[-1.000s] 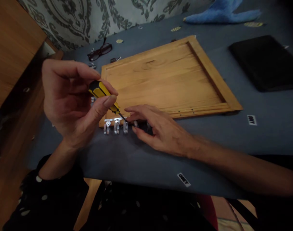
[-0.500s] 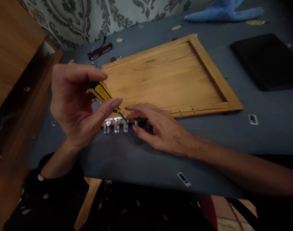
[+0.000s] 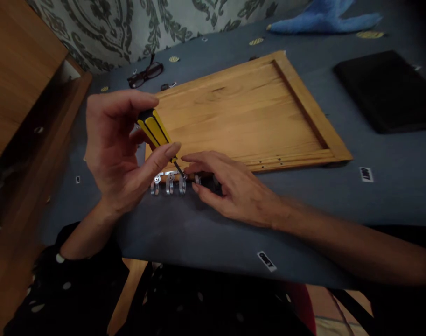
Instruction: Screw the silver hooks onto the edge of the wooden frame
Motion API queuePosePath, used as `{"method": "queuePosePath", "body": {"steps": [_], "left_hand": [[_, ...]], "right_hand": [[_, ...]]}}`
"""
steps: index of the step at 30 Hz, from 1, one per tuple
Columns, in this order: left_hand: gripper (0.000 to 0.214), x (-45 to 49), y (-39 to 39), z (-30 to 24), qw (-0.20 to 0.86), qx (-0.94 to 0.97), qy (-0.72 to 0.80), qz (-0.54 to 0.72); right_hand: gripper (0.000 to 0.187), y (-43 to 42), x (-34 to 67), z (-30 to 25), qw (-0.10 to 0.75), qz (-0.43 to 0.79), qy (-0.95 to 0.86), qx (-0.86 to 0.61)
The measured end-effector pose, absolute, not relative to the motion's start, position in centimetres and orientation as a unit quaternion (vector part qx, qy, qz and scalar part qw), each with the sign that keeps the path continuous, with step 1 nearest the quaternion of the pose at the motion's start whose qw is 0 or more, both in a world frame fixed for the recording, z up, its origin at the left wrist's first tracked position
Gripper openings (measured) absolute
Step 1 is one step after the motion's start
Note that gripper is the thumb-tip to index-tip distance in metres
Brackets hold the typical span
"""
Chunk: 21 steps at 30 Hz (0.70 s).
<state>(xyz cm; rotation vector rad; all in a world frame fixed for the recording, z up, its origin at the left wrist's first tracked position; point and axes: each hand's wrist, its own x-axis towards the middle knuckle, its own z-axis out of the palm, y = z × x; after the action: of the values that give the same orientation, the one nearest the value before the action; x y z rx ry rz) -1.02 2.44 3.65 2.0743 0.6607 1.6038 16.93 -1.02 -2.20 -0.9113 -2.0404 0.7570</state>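
My left hand (image 3: 118, 149) grips a yellow-and-black screwdriver (image 3: 157, 133), its tip angled down onto a metal hook rail (image 3: 169, 182) that lies along the near edge of a wooden panel (image 3: 240, 112). My right hand (image 3: 230, 186) rests on the rail's right part, fingers pressed down on it and hiding that end. Three silver hooks show between the two hands.
The blue-grey table (image 3: 338, 196) also carries glasses (image 3: 144, 74) at the back left, a black flat case (image 3: 387, 91) at the right, a blue plush object (image 3: 321, 18) at the far edge and small labels (image 3: 267, 261). A wooden cabinet (image 3: 20, 84) stands at left.
My left hand has shifted right and closer to the panel, tilting the screwdriver handle more upright. My right hand and the hook rail have stayed put.
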Motion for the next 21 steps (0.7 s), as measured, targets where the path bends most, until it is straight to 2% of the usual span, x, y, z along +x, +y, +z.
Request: {"method": "queuePosePath", "body": {"steps": [8,17,21], "left_hand": [[0.041,-2.0,3.3,3.4,0.218,0.781,0.193,0.552],[0.039,-2.0,2.8,3.6,0.141,0.785,0.267,0.541],[0.042,-2.2,2.6,3.8,0.129,0.802,0.255,0.524]], "right_hand": [[0.043,-1.1,17.0,-2.2,0.381,0.291,-0.801,-0.358],[0.043,-1.1,17.0,-2.1,0.375,0.298,-0.799,-0.362],[0.043,-1.0,17.0,-2.2,0.377,0.295,-0.799,-0.363]]}}
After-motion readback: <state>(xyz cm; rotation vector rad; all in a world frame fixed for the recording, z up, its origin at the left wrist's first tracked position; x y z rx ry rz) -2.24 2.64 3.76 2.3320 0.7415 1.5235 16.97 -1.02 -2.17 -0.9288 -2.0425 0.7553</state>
